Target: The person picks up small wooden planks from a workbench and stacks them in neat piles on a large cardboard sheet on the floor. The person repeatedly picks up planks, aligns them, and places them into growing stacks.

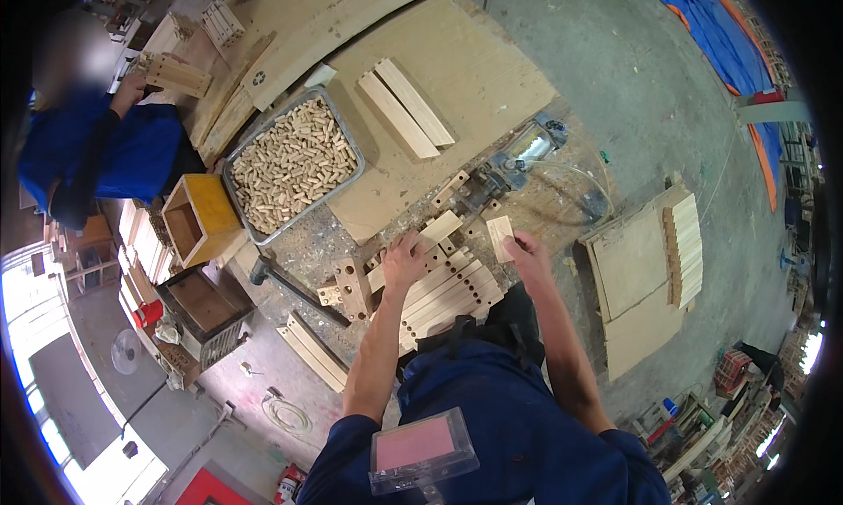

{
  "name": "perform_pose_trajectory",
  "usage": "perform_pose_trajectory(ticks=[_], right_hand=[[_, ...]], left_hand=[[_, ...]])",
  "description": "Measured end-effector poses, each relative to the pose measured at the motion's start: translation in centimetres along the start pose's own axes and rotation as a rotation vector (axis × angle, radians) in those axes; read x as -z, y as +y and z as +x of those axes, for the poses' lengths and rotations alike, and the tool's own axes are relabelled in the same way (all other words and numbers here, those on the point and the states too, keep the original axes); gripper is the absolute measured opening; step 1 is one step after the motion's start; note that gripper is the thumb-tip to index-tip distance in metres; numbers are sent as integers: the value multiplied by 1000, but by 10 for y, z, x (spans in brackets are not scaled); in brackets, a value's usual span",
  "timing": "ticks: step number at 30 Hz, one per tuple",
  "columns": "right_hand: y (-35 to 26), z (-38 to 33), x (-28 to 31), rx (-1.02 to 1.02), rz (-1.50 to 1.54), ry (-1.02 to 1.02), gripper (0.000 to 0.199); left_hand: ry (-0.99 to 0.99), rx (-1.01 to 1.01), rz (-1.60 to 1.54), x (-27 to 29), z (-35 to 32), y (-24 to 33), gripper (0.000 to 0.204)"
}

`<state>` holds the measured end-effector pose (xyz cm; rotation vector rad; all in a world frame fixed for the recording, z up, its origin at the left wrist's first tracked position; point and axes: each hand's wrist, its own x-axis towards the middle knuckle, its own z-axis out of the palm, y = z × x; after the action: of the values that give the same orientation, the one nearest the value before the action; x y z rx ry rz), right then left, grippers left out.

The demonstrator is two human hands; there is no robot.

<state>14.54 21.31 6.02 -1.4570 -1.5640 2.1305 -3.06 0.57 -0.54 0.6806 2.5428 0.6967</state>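
My right hand (pixel 529 256) pinches a small flat piece of pale wood (pixel 500 239), held up over the workbench. My left hand (pixel 405 259) is closed over a light wooden slat (pixel 441 227) that sticks out past its fingers toward the metal clamp fixture (pixel 493 176). The undersides of the left fingers are hidden. Just in front of my body lies a row of wooden slats (pixel 448 296), side by side, with dark round holes at their ends. A drilled wooden block (pixel 352 287) sits left of my left hand.
A grey tray (pixel 357 161) full of wooden dowels stands on the left, beside a yellow box (pixel 213 208). A hammer (pixel 294 285) lies near the bench edge. Two slats (pixel 406 108) rest on cardboard farther back. Stacked strips (pixel 686 250) lie at right. A co-worker (pixel 105 154) works at far left.
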Motion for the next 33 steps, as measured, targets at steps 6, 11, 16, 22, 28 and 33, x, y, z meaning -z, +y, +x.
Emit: perform_pose_trajectory(ticks=[6, 11, 16, 22, 28, 33], right_hand=[[-7, 1, -9, -67, -109, -42, 27], [-13, 12, -2, -10, -61, -40, 29], [-21, 26, -2, 5, -75, -10, 29], [-27, 32, -12, 31, 35, 8, 27], [-31, 36, -13, 31, 146, -103, 27], [-49, 47, -22, 13, 59, -161, 28]], left_hand=[[-22, 11, 6, 4, 1, -2, 40], [-48, -10, -48, 5, 3, -3, 40], [-29, -19, -95, 8, 0, 1, 38], [125, -141, -332, 25, -1, 10, 33], [12, -294, -305, 48, 5, 63, 32], [90, -270, -432, 56, 26, 51, 34]])
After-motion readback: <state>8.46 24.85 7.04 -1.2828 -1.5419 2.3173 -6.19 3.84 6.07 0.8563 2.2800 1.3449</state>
